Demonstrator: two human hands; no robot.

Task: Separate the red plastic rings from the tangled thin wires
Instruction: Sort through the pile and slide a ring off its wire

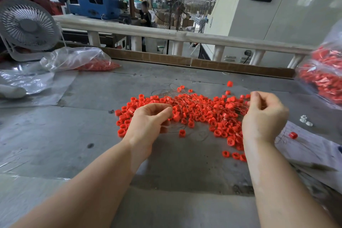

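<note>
rings: heap of small red plastic rings [199,114] sits mid-frame on the grey table [92,116]
wires: tangled thin coppery wires [185,101] lie across the heap
left hand [148,122]: fingers curled, pinching wire strands
right hand [262,114]: same deal, pinching wires at the heap's right edge

You have a single view, worn on your head, looking forward and down over your own forearms at the grey worktable [92,102]. It sits close to the work: your left hand [148,124] and right hand [262,116] fill the middle of the frame, and your arms run in from the bottom edge. The lens is wide-angle, so the white railing [166,33] beyond your hands bows. Past your fingertips the view carries on into the workshop. A white desk fan [27,24] appears far to the left of your left hand, and a clear bag [323,79] blurs at the frame edge right of your right hand.
</note>
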